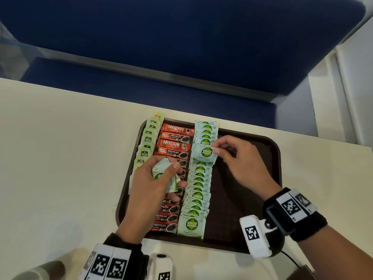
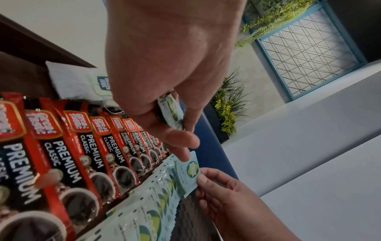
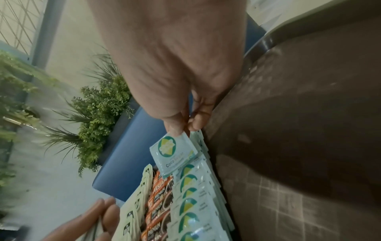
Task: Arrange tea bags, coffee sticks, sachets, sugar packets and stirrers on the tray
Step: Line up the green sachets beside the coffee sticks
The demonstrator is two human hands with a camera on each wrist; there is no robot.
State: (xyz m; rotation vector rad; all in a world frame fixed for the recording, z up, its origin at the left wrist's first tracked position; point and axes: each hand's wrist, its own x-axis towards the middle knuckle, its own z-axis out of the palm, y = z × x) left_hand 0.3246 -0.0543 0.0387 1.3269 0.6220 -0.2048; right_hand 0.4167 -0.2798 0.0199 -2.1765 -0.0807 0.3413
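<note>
Right hand (image 1: 240,158) pinches sugar packet (image 1: 204,155) above tray (image 1: 270,150).

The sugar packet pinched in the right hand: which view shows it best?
The head view: the sugar packet faces the camera whole, label readable, held over the sugar row by the right hand. The right wrist view shows it tilted, its top corner hidden by fingers. The left wrist view shows it small and partly hidden.

Blue bench (image 1: 181,37), potted plants (image 3: 98,110), table (image 1: 50,148)
</note>
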